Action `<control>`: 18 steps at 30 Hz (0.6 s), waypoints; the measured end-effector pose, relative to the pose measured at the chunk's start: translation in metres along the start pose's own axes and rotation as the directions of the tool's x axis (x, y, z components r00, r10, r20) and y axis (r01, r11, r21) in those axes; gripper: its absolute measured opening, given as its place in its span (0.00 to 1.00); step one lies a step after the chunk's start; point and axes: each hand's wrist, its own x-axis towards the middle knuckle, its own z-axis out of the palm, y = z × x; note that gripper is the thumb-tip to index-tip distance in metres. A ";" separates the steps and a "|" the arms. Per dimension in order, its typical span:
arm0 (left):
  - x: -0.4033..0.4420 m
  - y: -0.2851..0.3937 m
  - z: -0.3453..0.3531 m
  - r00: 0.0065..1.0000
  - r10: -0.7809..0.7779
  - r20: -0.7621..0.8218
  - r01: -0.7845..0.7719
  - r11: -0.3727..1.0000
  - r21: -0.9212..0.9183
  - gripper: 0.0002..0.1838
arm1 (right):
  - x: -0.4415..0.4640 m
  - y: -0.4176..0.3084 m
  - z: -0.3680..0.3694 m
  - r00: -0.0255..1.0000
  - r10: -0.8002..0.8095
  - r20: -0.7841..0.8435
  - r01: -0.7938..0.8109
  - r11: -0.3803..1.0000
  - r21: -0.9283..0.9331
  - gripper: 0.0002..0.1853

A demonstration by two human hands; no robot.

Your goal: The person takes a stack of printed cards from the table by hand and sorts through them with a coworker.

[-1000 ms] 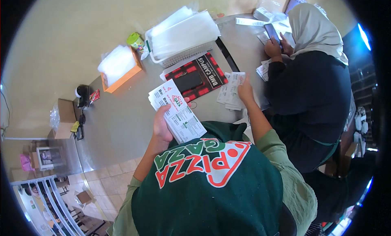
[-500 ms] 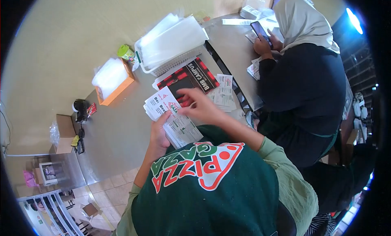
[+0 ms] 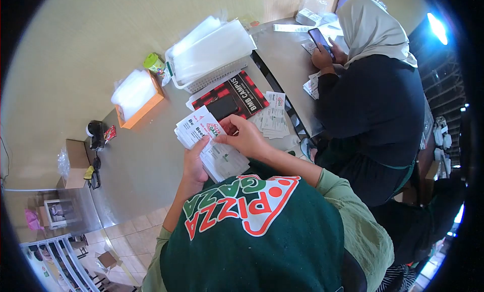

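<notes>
A stack of printed white labels [image 3: 224, 161], with "Beef" and a pizza logo on the top one, is tilted in front of my apron. My left hand [image 3: 194, 163] is closed around its left side, thumb lying on the top face. At the right edge of the stack, my right hand [image 3: 243, 137] has its thumb and fingers pinched on the labels; how many it grips is hidden. Just beyond the stack lies a black and red "BMB CAMPUS" book [image 3: 251, 90] with a dark phone [image 3: 223, 107] on it. More printed labels [image 3: 275, 115] are spread right of the book.
A white basket [image 3: 209, 82] of clear plastic sheets stands behind the book. Left of it are a green-lidded container [image 3: 154, 63] and an orange box [image 3: 143, 110] of plastic sheets. A tape dispenser [image 3: 96, 133] sits farther left. A co-worker [image 3: 373, 110] at right holds a phone.
My right hand has come down from just above the stack onto its right edge, and its fingers have closed there. My left hand keeps its hold.
</notes>
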 end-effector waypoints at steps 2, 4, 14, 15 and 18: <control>0.002 -0.002 0.000 1.000 0.000 0.001 0.000 1.000 0.003 0.23 | 0.001 -0.001 -0.003 1.000 0.015 -0.023 -0.016 1.000 -0.011 0.11; 0.002 -0.003 -0.004 0.999 -0.043 -0.008 0.042 0.998 -0.046 0.24 | 0.001 0.002 -0.004 0.999 0.030 -0.043 -0.031 0.999 -0.037 0.11; 0.005 0.000 -0.005 0.986 -0.044 0.158 0.074 0.979 -0.188 0.23 | 0.011 0.000 -0.040 0.979 -0.008 -0.205 0.028 0.995 0.093 0.09; 0.003 0.002 -0.003 0.989 -0.048 0.140 0.071 0.984 -0.164 0.23 | 0.009 -0.004 -0.044 0.976 -0.029 -0.217 0.051 0.994 0.096 0.09; 0.000 0.005 0.001 0.992 -0.050 0.113 0.061 0.993 -0.096 0.23 | 0.006 -0.009 -0.042 0.938 -0.302 -0.171 0.237 0.917 -0.322 0.08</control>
